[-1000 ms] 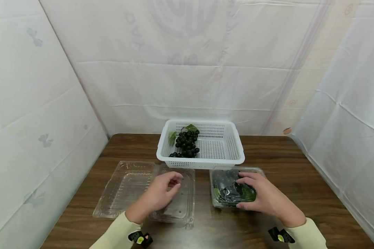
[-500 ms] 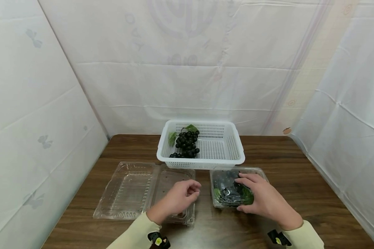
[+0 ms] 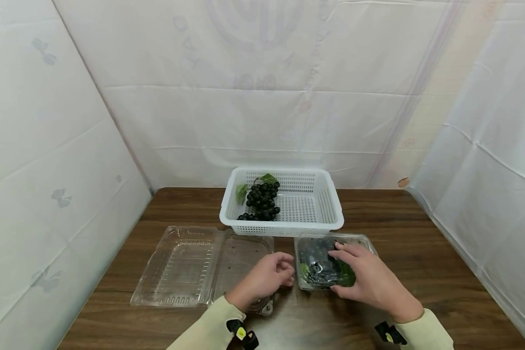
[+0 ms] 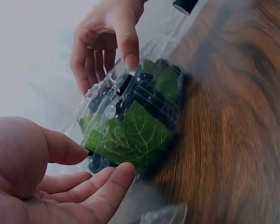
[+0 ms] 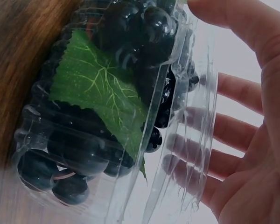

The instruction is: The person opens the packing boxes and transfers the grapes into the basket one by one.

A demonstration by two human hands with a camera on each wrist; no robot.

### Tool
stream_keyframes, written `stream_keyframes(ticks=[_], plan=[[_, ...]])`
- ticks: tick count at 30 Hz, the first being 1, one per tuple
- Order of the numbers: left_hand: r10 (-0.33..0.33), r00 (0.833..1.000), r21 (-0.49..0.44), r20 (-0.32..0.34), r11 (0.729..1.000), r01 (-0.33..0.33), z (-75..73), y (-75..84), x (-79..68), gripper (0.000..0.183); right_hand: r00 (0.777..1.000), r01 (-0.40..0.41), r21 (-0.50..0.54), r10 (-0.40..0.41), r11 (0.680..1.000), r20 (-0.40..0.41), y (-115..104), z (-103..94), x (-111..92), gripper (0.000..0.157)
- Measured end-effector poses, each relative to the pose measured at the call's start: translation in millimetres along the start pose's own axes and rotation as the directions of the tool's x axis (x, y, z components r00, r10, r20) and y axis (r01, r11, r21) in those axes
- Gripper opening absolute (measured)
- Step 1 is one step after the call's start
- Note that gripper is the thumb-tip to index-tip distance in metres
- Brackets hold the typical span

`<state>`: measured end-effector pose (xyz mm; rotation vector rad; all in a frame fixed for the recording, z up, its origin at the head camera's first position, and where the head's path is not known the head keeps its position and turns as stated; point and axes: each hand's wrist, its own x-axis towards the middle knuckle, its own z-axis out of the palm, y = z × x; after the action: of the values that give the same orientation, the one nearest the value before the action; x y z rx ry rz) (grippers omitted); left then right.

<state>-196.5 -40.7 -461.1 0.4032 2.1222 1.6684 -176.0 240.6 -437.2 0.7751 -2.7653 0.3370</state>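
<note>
A clear plastic clamshell box (image 3: 304, 248) with dark grapes (image 5: 79, 149) and green leaves (image 4: 135, 135) inside sits at the right of the table. My right hand (image 3: 367, 279) rests on its lid, fingers spread over the top and the thumb at the front edge. Just left of the box, my left hand (image 3: 271, 277) hangs with loosely bent fingers and nothing between them. In the left wrist view its fingertips overlap the near end of the box. A second clamshell box (image 3: 179, 267) lies unfolded at the left, partly hidden behind my left hand and forearm.
Behind both boxes stands a white perforated basket (image 3: 334, 211), a bunch of dark grapes (image 3: 262, 199) with leaves in its left half. The wooden table (image 3: 420, 253) meets white sheeting (image 3: 245, 121) at the back and sides.
My left hand has moved right, from over the unfolded box to beside the filled one. My right hand stays on the lid with only a slight shift.
</note>
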Motion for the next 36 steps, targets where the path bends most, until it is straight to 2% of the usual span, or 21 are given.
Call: stream_keyframes(ticks=[6, 20, 30, 36], plan=[[-0.016, 1.000, -0.056, -0.019, 0.998, 0.015, 9.2, 0.4, 4.7, 0.038, 1.000, 0.011, -0.031, -0.010, 0.999, 0.005, -3, -2.3, 0, 0.069], [-0.031, 0.998, -0.128, -0.054, 0.991, 0.024, 15.2, -2.5, 9.4, 0.040, 0.999, 0.039, -0.110, -0.038, 0.993, 0.011, -12, -0.9, 2, 0.070], [-0.050, 0.998, -0.123, -0.043, 0.991, 0.045, 13.7, -3.4, 11.9, 0.048, 0.997, 0.078, -0.163, -0.078, 0.984, 0.007, -20, 1.7, 8, 0.072], [-0.051, 0.998, -0.081, -0.040, 0.996, 0.047, 12.1, -2.9, 13.8, 0.056, 0.998, 0.065, -0.183, -0.060, 0.981, 0.030, -23, 4.3, 11, 0.074]])
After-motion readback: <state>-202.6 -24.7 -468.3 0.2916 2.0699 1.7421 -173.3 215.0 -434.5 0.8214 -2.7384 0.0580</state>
